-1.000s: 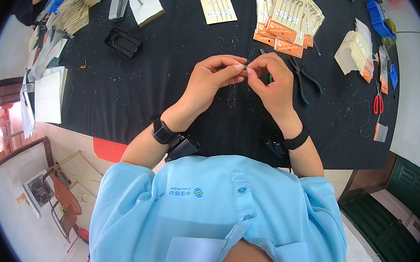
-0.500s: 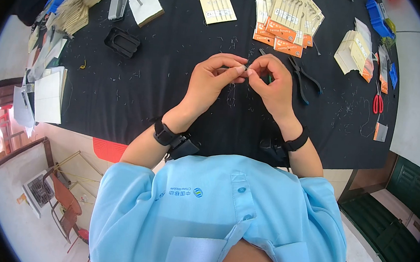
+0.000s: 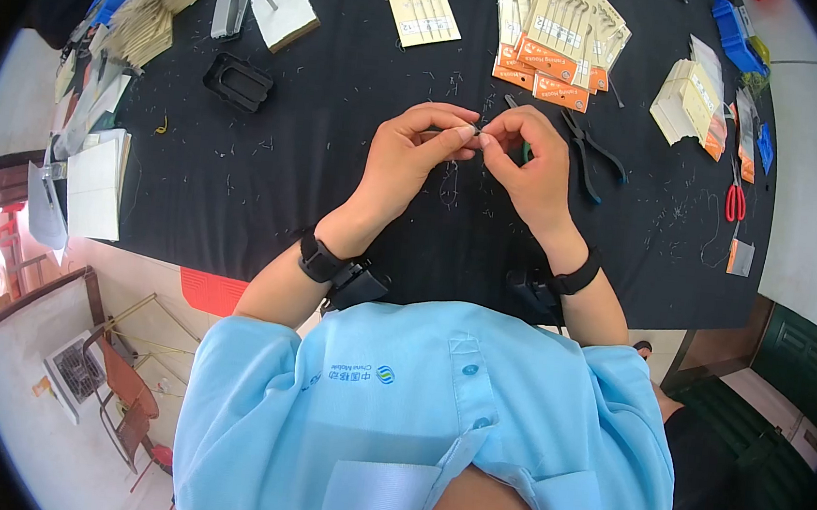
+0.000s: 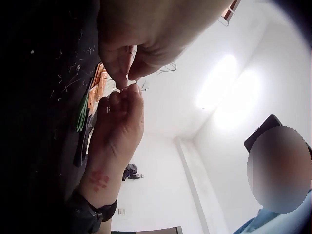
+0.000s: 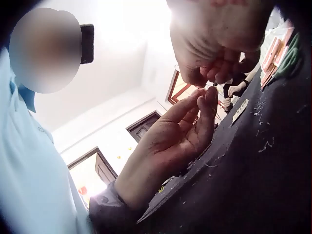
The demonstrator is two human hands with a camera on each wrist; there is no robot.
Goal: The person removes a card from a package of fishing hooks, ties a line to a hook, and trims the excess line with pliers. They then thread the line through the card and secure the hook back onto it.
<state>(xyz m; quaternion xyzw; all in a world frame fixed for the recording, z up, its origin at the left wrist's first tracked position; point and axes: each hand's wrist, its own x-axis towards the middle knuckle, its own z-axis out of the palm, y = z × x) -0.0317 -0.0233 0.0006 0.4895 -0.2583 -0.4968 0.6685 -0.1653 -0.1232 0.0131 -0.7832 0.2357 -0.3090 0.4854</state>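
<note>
Close together over the black cloth, my left hand (image 3: pixel 403 153) and right hand (image 3: pixel 536 164) meet at their fingertips. Between thumb and index finger, each pinches a tiny dark fishing hook (image 3: pixel 479 131), mostly covered by the fingers. Loops of fine line (image 4: pixel 168 67) stand out past the fingertips in the left wrist view. Under the right hand lies a green-handled tool (image 4: pixel 82 114), largely hidden in the head view. Dark pliers (image 3: pixel 587 159) lie open just right of that hand. Beyond the hands are a card of hooks (image 3: pixel 422 11) and a pile of fishing hook packets (image 3: pixel 558 45).
A black tray (image 3: pixel 238 83) and a white block (image 3: pixel 285 14) stand at left, near stacked cards (image 3: pixel 157 24). Red-handled scissors (image 3: pixel 736 201) and a cream card bundle (image 3: pixel 684 102) lie at right. Line scraps dot the cloth (image 3: pixel 317 189). Another person (image 3: pixel 714 486) is behind at right.
Both hands stay in almost the same place, fingertips together, with only slight finger shifts. Another person has come into view at the lower right.
</note>
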